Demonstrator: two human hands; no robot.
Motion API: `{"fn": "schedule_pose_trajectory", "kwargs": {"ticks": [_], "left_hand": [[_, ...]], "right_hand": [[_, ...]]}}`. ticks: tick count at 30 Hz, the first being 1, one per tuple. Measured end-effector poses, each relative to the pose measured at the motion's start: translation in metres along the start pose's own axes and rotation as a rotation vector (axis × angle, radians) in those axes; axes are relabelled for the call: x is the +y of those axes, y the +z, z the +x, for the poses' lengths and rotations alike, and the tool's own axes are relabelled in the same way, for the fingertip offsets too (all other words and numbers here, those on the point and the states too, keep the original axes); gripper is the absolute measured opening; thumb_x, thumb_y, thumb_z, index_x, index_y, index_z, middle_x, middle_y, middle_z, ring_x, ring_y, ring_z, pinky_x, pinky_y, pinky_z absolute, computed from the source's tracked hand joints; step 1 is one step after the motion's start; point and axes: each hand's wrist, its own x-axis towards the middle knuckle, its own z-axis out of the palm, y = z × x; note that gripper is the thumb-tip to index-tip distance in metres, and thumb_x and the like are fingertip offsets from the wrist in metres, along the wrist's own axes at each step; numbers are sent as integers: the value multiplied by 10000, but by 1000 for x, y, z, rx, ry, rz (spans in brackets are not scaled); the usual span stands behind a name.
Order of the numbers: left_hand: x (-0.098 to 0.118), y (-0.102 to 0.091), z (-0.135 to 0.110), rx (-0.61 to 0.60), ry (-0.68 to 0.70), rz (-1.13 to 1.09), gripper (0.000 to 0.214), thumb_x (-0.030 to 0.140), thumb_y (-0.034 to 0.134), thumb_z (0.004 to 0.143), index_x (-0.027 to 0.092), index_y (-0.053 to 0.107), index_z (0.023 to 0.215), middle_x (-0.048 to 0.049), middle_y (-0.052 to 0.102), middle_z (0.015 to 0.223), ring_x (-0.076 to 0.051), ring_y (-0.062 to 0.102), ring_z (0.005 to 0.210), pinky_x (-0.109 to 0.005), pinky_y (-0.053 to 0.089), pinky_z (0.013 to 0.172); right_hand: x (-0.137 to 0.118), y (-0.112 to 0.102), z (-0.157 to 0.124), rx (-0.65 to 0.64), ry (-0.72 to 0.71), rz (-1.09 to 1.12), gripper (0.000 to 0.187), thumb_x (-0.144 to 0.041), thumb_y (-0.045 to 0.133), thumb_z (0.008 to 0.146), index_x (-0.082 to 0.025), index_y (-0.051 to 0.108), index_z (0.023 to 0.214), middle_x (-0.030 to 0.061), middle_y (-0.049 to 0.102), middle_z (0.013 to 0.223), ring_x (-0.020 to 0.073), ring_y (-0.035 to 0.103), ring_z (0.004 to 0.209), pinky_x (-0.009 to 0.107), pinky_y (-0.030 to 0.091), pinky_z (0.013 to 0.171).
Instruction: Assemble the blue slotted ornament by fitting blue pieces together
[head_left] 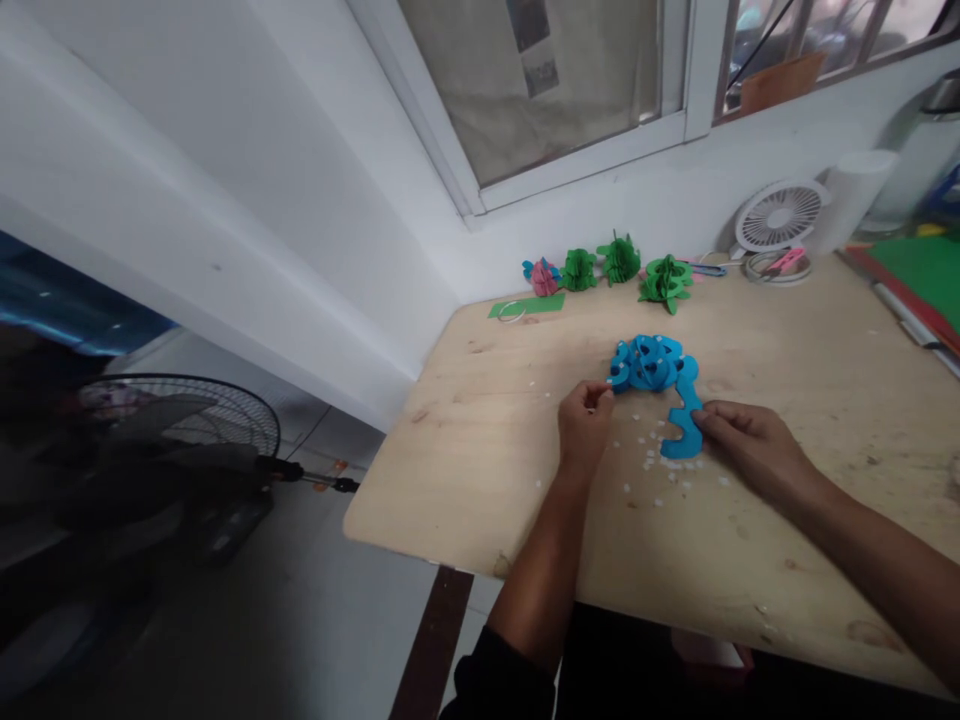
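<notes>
Centre-right of the frame, the blue paper ornament [655,375] lies on the tabletop [480,470]. The left hand [585,420] pinches its left edge; the right hand [750,445] grips its lower strip.

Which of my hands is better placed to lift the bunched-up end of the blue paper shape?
Probably the left hand: its fingertips pinch the bunched end of the blue paper shape. The right hand lies flat on the shape's tail, nearer you.
</notes>
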Motion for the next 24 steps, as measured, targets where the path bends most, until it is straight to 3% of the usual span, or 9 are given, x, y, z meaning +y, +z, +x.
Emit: {"fn": "schedule_pose_trajectory", "kwargs": {"ticks": [6,10,13,20,24], "left_hand": [[7,-10,29,-94,39,558,178,239,594,874,194,684,1021,-77,727,991,-201,667,905,-302,489,826],[6,-2,46,-189,47,659,349,217,769,725,201,673,1060,-88,704,1027,-253,646,984,-316,480,853],[5,-1,52,-237,69,712,239,175,741,734,205,685,964,-86,691,996,-268,628,1012,-328,463,868],[-1,-31,25,-265,80,756,100,212,689,792,210,671,891,-62,685,952,-243,628,966,-324,460,847],[-9,-48,6,-341,90,711,316,240,827,661,226,690,946,-22,702,972,-210,642,947,-285,476,835]], "right_hand": [[-2,1,0,2,-44,12,489,-624,644,790,-206,532,563,-35,421,496,97,326,457,246,255,435],[0,1,2,3,-38,16,478,-625,640,790,-205,559,575,-31,436,494,103,344,453,253,267,441],[3,0,4,11,-39,19,451,-595,650,794,-206,573,578,-28,450,510,108,354,467,262,268,463],[11,0,7,7,-74,45,450,-586,635,813,-206,575,581,-26,455,514,116,353,486,267,252,484],[7,2,5,-6,-79,50,453,-589,655,796,-208,566,568,-20,462,516,114,354,476,262,252,467]]}}
